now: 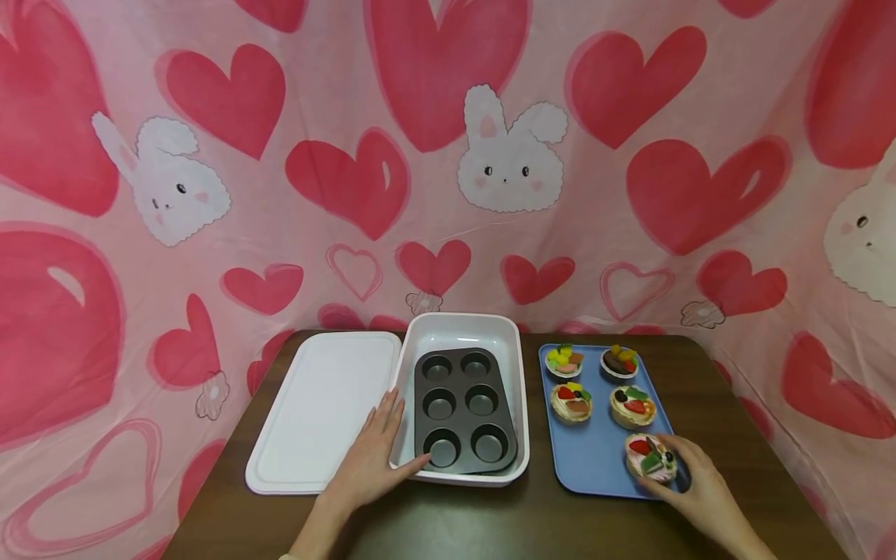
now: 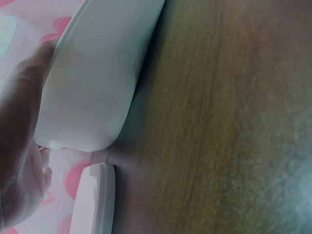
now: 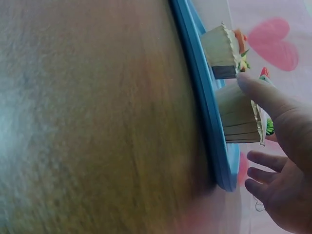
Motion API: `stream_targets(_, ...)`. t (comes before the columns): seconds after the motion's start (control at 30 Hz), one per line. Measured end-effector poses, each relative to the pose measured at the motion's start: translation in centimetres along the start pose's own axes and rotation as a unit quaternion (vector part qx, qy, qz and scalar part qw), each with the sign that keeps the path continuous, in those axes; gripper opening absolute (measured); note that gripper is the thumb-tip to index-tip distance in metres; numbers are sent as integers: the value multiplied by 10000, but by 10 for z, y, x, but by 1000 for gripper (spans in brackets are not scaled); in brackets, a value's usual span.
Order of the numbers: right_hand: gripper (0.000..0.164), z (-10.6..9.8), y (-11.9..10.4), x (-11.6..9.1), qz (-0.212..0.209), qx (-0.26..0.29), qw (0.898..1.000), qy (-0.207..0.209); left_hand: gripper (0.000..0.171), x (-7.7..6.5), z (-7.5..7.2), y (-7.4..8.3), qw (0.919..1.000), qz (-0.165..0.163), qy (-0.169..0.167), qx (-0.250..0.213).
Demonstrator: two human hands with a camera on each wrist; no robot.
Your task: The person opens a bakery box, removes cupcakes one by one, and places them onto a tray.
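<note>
My right hand [image 1: 700,486] grips a fruit-topped cupcake [image 1: 651,459] between thumb and fingers at the near right of a blue tray [image 1: 588,467]. In the right wrist view, the cupcake's pale wrapper [image 3: 239,114] stands on the tray, with the thumb at its rim. My left hand [image 1: 371,459] rests with spread, straight fingers along the left rim of a white rectangular tub [image 1: 521,420], its thumb at the near left corner. Inside the tub lies a dark muffin tin [image 1: 462,424] with several bare round wells.
Other fruit-topped cupcakes stand on the blue tray: one at the right middle [image 1: 633,407], one at the left middle [image 1: 571,404], and two in white cups at the back. A white lid [image 1: 325,404] lies left of the tub on the brown table [image 1: 448,521]. A heart-and-rabbit-patterned cloth [image 1: 434,210] hangs behind.
</note>
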State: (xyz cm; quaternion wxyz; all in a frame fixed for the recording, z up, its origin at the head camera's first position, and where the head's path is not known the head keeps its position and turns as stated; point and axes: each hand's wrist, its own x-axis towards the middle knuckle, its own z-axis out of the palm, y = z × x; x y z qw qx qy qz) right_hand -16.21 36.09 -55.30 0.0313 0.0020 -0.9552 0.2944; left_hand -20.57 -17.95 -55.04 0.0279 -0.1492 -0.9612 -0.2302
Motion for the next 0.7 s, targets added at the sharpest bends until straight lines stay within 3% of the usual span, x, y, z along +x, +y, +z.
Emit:
stream_targets(0.17,101,-2,-7,-2,-105,84,9999,98,114,1,-1,1,10000,2,-30,-30)
stream_targets(0.37,101,-1,-21,6,-643,346,9960,519,111,2,-4,1,9997,74,71,230)
stream_targets(0.57,99,-2,-41,30,-1203,166,9901,699,95,9,-15,-1,9993,155,168,290)
stream_targets(0.7,98,-5,-54,54,-1712,-53,9819,812,89,26,-24,-3,9988,174,298,360)
